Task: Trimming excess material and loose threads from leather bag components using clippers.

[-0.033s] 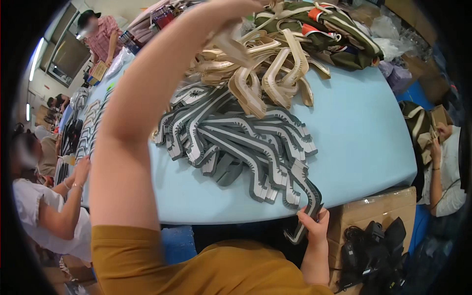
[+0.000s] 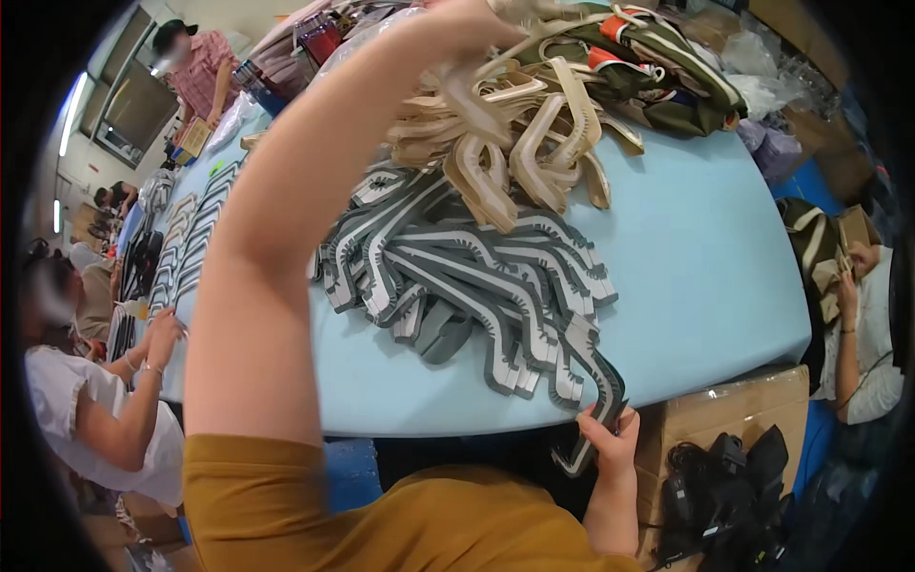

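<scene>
My left arm stretches up across the table, and my left hand (image 2: 477, 33) is at the top edge over the beige heap. Its fingers are smeared by motion and partly cut off. A blurred beige bent strip (image 2: 474, 107) hangs just under it; I cannot tell if it is gripped. Several beige strips (image 2: 548, 143) with notched edges are heaped nearby. Closer to me lies a pile of dark grey bent strips (image 2: 477, 276) with pale grey bands. At the front edge my right hand (image 2: 615, 439) is closed round one grey bent strip (image 2: 600, 367), whose upper end touches the pile.
Olive bags with orange parts (image 2: 629, 71) lie at the back of the light blue table (image 2: 705, 257). A cardboard box (image 2: 724, 410) with black items (image 2: 724, 486) stands at front right. People work at the left (image 2: 105, 410), far left (image 2: 195, 71) and right (image 2: 867, 324).
My left arm and hand have shifted slightly right, and the blurred beige strip beneath has moved the same way. My right hand keeps its hold on the grey strip.
</scene>
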Available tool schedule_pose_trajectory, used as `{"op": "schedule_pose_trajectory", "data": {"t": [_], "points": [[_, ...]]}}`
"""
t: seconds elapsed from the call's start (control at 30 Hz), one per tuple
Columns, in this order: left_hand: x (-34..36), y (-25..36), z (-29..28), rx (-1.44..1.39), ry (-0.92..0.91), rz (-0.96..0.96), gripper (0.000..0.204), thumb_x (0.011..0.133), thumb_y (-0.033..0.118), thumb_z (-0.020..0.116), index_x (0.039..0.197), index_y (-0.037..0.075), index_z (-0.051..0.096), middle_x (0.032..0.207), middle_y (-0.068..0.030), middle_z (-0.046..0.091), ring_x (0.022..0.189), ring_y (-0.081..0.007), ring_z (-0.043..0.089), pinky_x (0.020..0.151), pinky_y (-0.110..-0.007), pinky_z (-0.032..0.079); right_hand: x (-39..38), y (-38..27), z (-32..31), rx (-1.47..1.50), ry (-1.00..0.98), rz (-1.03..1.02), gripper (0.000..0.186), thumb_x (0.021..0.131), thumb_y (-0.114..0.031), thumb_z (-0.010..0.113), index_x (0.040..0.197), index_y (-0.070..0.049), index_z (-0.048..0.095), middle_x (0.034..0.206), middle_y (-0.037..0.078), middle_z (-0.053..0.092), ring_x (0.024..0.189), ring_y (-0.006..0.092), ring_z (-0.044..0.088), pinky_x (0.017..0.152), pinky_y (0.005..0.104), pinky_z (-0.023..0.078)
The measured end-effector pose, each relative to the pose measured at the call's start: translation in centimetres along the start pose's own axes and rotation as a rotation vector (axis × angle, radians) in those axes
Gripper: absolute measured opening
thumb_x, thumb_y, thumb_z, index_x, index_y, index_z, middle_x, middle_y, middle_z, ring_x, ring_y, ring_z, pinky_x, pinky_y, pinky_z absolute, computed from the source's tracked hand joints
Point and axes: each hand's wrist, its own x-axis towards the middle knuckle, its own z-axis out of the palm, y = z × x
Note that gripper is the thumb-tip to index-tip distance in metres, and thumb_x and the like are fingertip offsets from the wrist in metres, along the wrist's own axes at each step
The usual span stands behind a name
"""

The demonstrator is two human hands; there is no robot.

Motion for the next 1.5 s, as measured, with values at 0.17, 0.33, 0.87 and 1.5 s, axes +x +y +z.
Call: {"op": "schedule_pose_trajectory", "data": {"t": [0.17,0.33,0.87,1.5], "points": [[-2.2,0.3,-10.7,-0.418,-0.715,0.054,0.047,0.076,0.043,0.06,0.102,0.004,0.061,0.093,-0.0149,0.064,0.087,-0.0274,0.061,0.077,-0.036,0.047,0.2,-0.1,0.1,-0.039,0.073,-0.005,0.008,0.071,0.001,0.067,0.075,0.001,0.06,0.064,0.001,0.056,0.055,0.0067,0.049,0.052,0.0189,0.036],[-10.2,-13.3,-13.6,-0.672,-0.288,0.159,0.039,0.084,0.024,0.06,0.112,-0.002,0.052,0.095,-0.0103,0.063,0.082,-0.0099,0.06,0.072,-0.022,0.047,0.0,1.2,-0.2,-0.072,0.257,-0.064,0.015,0.067,-0.001,0.068,0.078,-0.001,0.057,0.065,0.003,0.056,0.054,0.0093,0.051,0.052,0.0209,0.039],[-37.1,-47.7,-1.8,-0.104,0.054,-0.933,0.017,0.076,0.02,0.061,0.082,0.005,0.066,0.075,-0.0111,0.066,0.069,-0.0246,0.063,0.064,-0.033,0.048,-0.6,0.1,4.0,-0.406,0.512,0.013,0.022,0.078,-0.027,0.056,0.067,-0.01,0.049,0.053,0.002,0.044,0.044,0.0149,0.04,0.04,0.0271,0.034],[-33.0,-49.5,2.3,0.03,-0.419,-1.063,0.042,0.085,0.013,0.038,0.125,0.019,0.05,0.116,-0.0141,0.051,0.107,-0.0316,0.052,0.088,-0.043,0.044,0.0,-0.6,1.6,-0.377,0.62,0.225,0.027,0.083,-0.04,0.054,0.073,-0.015,0.051,0.057,-0.002,0.044,0.05,0.013,0.04,0.044,0.0284,0.035]]}}
